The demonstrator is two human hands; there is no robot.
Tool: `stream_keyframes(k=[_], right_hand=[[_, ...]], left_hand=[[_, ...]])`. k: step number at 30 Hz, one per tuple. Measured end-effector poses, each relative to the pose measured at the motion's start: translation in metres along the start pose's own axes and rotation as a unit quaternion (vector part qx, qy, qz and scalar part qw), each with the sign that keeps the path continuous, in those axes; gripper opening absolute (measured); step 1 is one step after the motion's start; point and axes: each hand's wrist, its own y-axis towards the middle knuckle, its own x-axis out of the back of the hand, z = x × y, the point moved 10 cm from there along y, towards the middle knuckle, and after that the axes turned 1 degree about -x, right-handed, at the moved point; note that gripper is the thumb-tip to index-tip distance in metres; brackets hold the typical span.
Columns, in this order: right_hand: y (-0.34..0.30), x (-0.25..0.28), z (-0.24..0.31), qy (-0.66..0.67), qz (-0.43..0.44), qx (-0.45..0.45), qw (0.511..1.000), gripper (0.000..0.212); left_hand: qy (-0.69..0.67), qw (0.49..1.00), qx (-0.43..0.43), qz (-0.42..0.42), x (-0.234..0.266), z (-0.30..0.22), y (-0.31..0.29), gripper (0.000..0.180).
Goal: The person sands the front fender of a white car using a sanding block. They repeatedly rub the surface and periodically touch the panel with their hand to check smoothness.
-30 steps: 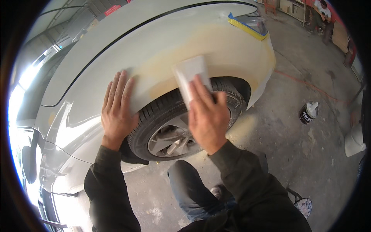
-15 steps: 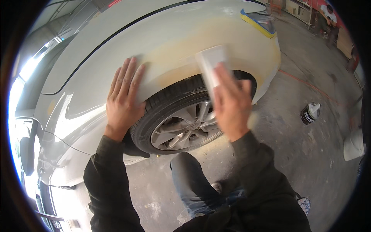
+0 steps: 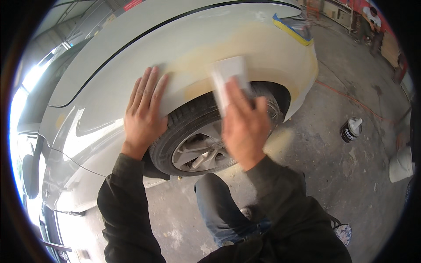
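Note:
My left hand (image 3: 144,118) lies flat on the pale car fender (image 3: 188,44), fingers stretched out, left of the wheel arch. In my right hand (image 3: 245,131) is a white sanding block (image 3: 229,72), blurred by motion. The block's far end rests against the fender, over dull yellowish patches just above the arch; its underside is hidden. Below it, the black tyre (image 3: 175,127) and silver alloy wheel (image 3: 199,153) are partly covered by my right hand. Blue and yellow masking tape (image 3: 289,31) edges the headlight at the fender's front.
An open dark can (image 3: 348,133) with a white thing sticking out stands on the concrete floor at right. Beyond it are a white bucket (image 3: 400,167) and an orange hose (image 3: 346,97). Another person (image 3: 372,22) is at the far right. A door mirror (image 3: 30,175) juts out at left.
My right hand has moved left along the wheel arch with the sanding block. My left hand has shifted only slightly and stays flat on the fender.

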Motion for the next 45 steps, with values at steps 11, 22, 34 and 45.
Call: stream_keyframes(k=[11,22,34,45], right_hand=[[0.006,0.019,-0.091,-0.008,-0.083,-0.070,0.994,0.050],[0.002,0.006,-0.098,0.030,-0.086,-0.045,0.995,0.047],[0.006,0.003,-0.050,0.087,-0.072,0.034,0.993,0.053],[-0.013,-0.011,0.017,0.092,-0.042,0.054,0.993,0.043]], left_hand=[[0.041,0.999,-0.021,-0.017,0.001,-0.001,-0.007,0.098],[0.064,0.997,-0.031,0.003,0.001,0.003,-0.009,0.095],[0.075,0.997,-0.032,0.012,-0.006,0.000,-0.007,0.091],[0.063,0.997,-0.036,-0.012,-0.013,-0.007,-0.005,0.088]])
